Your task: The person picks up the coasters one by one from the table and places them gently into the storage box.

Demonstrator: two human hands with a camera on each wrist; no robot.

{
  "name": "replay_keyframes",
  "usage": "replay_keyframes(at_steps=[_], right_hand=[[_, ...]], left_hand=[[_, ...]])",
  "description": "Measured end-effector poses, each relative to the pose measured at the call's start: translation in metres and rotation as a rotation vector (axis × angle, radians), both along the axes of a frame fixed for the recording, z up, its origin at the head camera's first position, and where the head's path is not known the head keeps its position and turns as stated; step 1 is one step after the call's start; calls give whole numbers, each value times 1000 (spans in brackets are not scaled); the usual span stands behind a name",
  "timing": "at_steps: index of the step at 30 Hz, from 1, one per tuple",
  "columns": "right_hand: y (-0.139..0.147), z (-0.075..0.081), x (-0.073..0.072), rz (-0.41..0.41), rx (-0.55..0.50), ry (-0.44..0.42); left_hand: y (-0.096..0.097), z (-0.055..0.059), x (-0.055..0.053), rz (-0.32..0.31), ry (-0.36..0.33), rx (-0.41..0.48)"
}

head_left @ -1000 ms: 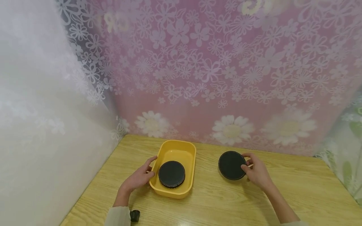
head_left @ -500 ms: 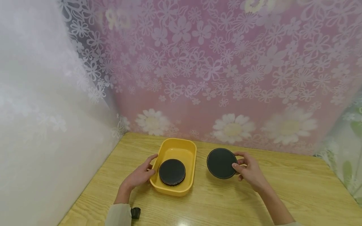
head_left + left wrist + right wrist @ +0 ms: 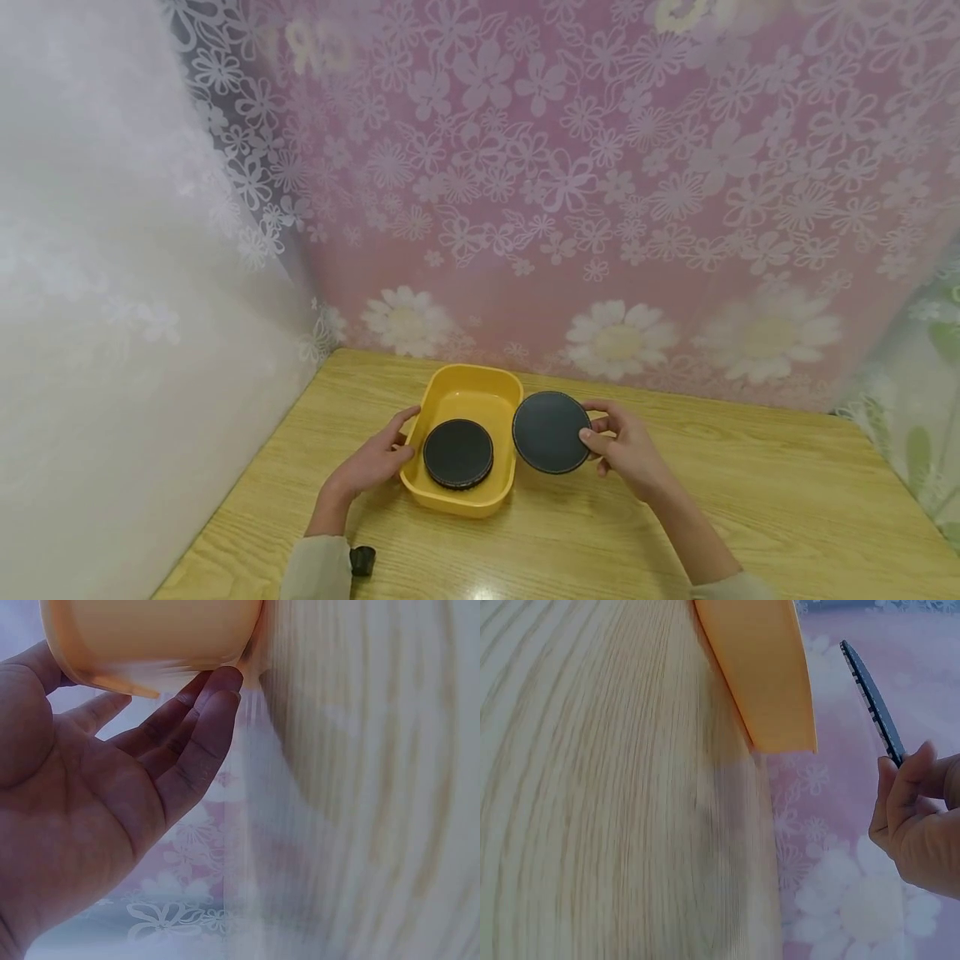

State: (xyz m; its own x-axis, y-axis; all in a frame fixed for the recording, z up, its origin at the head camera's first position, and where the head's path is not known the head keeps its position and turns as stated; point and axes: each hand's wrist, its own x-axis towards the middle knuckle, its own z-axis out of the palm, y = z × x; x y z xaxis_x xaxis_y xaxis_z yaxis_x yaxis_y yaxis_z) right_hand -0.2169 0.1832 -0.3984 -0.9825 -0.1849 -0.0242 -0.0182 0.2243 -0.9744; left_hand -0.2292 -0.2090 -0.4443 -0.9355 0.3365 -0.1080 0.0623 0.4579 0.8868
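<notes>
A yellow tray (image 3: 472, 400) with raised sides stands on the table. My left hand (image 3: 371, 458) holds its left side, thumb at the rim; the left wrist view shows the fingers against the outer wall of the tray (image 3: 157, 634). Inside, toward the near end, lie round black coasters (image 3: 458, 452), apparently stacked. My right hand (image 3: 626, 450) pinches another round black coaster (image 3: 551, 432) by its right edge, just at the tray's right rim. In the right wrist view that coaster (image 3: 874, 701) is tilted, raised above the tray wall, and shows a black-and-white edge.
A light wood table (image 3: 750, 500) extends to the right and front. Behind it hangs a pink flowered curtain (image 3: 525, 208), with a pale curtain (image 3: 135, 333) along the left. A small black object (image 3: 363, 561) is at the left sleeve.
My right hand has carried the pinched coaster leftward, from over the table to the tray's right rim. The left hand and the tray stay in place.
</notes>
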Motion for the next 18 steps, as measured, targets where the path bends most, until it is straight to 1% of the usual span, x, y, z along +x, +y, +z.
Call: replay_keyframes(at_steps=[5,15,18], right_hand=[[-23,1,-7,28,11,2],[-67,2,-27,51,65,52],[-78,2,-31,85,75,56]], left_hand=[[-1,0,-1,-1,-1,4],[-1,1,-1,-9,-4,7],[-1,0,-1,-9,-8,8]])
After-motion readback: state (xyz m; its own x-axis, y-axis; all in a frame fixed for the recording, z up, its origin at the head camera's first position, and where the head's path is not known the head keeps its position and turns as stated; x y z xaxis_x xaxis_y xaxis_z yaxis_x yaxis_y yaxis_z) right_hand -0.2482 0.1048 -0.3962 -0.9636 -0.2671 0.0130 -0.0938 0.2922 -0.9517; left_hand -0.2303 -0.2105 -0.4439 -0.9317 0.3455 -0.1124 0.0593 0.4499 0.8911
